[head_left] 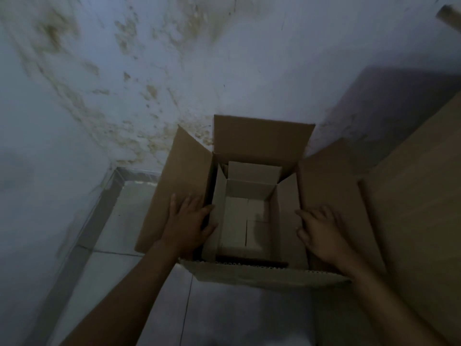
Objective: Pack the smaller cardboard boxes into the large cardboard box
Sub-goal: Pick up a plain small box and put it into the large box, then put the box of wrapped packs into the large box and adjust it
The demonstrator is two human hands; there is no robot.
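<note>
Tiled floor (139,216): one large box (252,274), one smaller box (245,193).

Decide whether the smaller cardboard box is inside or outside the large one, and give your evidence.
Inside. The smaller box stands open within the large box's walls, whose flaps spread outward.

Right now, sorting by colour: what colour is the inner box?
Pale beige inner box, head view.
</note>
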